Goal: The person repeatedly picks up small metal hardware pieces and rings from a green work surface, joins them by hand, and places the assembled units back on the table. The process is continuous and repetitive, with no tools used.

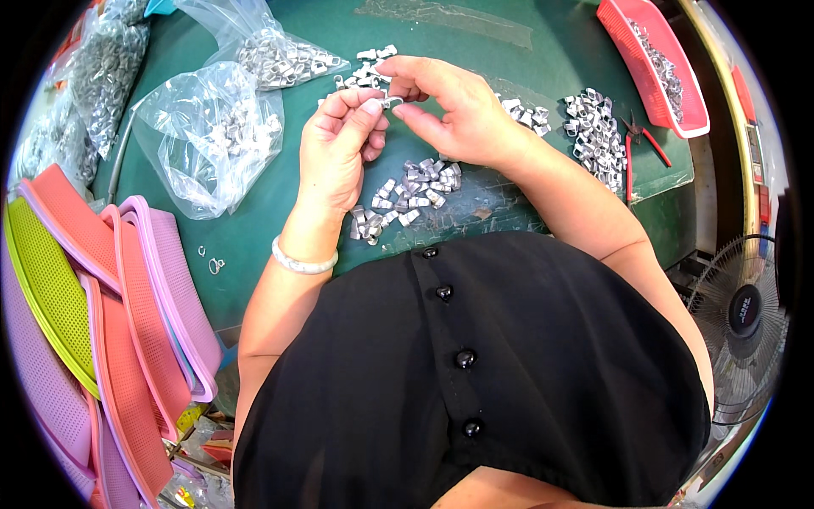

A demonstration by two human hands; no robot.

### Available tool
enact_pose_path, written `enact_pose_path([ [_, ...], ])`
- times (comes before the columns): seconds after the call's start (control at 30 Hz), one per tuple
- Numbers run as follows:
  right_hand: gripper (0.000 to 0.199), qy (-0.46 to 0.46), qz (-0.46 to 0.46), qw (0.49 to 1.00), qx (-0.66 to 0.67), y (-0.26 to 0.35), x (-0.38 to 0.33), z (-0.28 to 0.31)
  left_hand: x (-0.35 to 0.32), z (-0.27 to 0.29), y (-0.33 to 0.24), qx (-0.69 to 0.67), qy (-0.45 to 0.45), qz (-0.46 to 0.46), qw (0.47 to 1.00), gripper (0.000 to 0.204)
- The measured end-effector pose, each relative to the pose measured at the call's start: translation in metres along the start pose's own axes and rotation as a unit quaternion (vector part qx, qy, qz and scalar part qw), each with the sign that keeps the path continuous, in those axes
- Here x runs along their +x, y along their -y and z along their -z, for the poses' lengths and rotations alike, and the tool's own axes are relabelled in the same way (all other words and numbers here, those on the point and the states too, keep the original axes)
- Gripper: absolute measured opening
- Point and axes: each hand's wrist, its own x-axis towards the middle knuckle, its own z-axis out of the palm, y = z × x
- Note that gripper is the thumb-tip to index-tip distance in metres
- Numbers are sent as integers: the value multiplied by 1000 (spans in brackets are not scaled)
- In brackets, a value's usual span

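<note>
My left hand (339, 148) and my right hand (449, 110) meet above the green table (254, 237). Both pinch one small silver metal clip (390, 102) between thumb and fingertips. A white bead bracelet (303, 263) circles my left wrist. Just below the hands lies a loose pile of the same silver clips (407, 199). A smaller scatter of clips (369, 68) lies just beyond the fingertips. Another heap of clips (596, 136) sits to the right of my right forearm.
Clear plastic bags of silver parts (212, 136) lie at the left and top left. A pink tray with parts (653, 64) stands at the top right, red-handled pliers (644, 140) beside it. Stacked pink, orange and yellow mesh trays (102, 305) fill the left. A fan (742, 322) stands at the right.
</note>
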Motion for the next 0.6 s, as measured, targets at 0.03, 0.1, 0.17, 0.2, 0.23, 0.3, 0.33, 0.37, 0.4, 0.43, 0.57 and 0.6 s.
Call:
enact_pose_path([
  [0.03,44,-1,0,1000,0,0,0,0,0,0,0,0,0,0,1000,12],
  [0.1,44,0,-3,1000,1,0,0,0,0,0,0,3,-1,2,1000,12],
  [0.17,43,3,-8,1000,3,0,-1,0,0,0,0,4,-3,5,1000,11],
  [0.2,43,3,-9,1000,4,0,-1,0,0,0,0,4,-4,7,1000,11],
  [0.23,43,4,-10,1000,6,0,-1,0,0,0,0,3,-5,8,1000,11],
  [0.3,42,2,-8,1000,9,0,-1,0,0,0,0,4,-6,10,1000,10],
  [0.33,42,0,-5,1000,9,-1,-1,-1,0,0,0,4,-6,11,1000,10],
  [0.37,42,-3,-2,1000,10,-1,-1,-1,0,0,0,5,-7,11,1000,10],
  [0.4,41,-3,-1,1000,10,-1,-1,-1,0,-1,0,6,-7,11,1000,10],
  [0.43,41,-4,0,1000,10,-1,-1,-1,0,-1,0,7,-8,11,1000,9],
  [0.57,38,14,-28,999,36,-1,-1,0,-1,-1,1,9,-15,9,1000,10],
  [0.6,36,10,-39,997,61,-1,-2,-1,-1,-1,1,13,-22,10,1000,10],
])
